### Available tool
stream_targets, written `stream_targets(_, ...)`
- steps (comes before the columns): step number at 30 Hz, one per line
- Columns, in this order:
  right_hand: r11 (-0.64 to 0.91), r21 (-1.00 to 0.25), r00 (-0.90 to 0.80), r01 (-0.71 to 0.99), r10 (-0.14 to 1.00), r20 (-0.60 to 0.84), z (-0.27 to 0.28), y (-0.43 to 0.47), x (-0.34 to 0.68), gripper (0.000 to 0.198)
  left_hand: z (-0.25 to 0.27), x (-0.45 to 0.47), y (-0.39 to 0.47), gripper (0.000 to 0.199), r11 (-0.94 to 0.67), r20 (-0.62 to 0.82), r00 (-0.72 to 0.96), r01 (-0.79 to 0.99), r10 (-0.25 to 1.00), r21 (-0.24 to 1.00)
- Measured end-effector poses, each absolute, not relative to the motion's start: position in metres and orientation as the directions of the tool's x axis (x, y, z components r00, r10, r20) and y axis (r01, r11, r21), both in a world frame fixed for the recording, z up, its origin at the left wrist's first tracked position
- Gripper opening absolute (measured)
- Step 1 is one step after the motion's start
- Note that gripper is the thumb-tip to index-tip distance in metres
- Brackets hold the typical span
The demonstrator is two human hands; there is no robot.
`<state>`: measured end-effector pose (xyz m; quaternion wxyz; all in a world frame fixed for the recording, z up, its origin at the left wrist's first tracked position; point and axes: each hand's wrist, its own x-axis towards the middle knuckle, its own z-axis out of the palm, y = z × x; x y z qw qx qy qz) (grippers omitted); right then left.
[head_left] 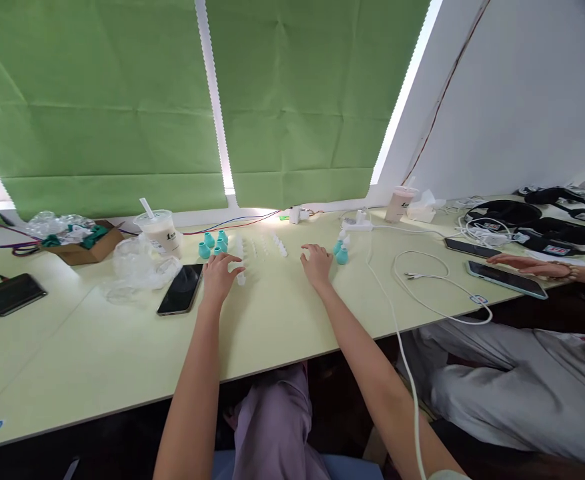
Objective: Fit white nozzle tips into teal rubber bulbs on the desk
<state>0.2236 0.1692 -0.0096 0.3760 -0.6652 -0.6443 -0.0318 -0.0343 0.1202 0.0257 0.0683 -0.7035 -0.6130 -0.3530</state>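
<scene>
My left hand (219, 273) rests on the pale green table (282, 320), fingers spread, fingertips touching a small white plastic piece (241, 279). Just beyond it stand several teal caps (213, 243) and rows of small white plastic pieces (265, 247). My right hand (316, 263) lies palm down to the right of those rows, fingers loosely curled, close to two teal-and-white small bottles (341, 251). I cannot see anything held in either hand.
A black phone (181, 289) lies left of my left hand, beside a crumpled clear bag (137, 267) and an iced drink cup (161, 231). A cardboard box (85, 247) sits far left. A white cable (422, 293) loops at right, near a co-worker's hand (527, 265) on a phone.
</scene>
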Motion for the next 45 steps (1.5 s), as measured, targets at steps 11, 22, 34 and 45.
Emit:
stream_targets(11, 0.319, -0.344, -0.169, 0.883, 0.901, 0.401, -0.012, 0.199, 0.129, 0.021, 0.026, -0.045, 0.113, 0.032, -0.315, 0.449, 0.136, 0.882, 0.883, 0.351)
stream_targets(22, 0.321, -0.383, -0.159, 0.866, 0.904, 0.397, -0.018, 0.195, 0.128, 0.020, 0.018, -0.048, 0.118, 0.019, -0.316, 0.402, 0.156, 0.874, 0.902, 0.369)
stream_targets(34, 0.634, -0.635, -0.201, 0.441, 0.760, 0.618, 0.014, 0.134, 0.166, 0.016, 0.013, -0.012, 0.130, 0.036, -0.392, 0.401, 0.057, 0.379, 0.914, 0.838)
stream_targets(45, 0.673, -0.480, -0.291, 0.563, 0.705, 0.647, 0.018, 0.135, 0.172, 0.016, 0.003, -0.003, 0.133, 0.041, -0.321, 0.310, 0.082, 0.249, 0.947, 0.914)
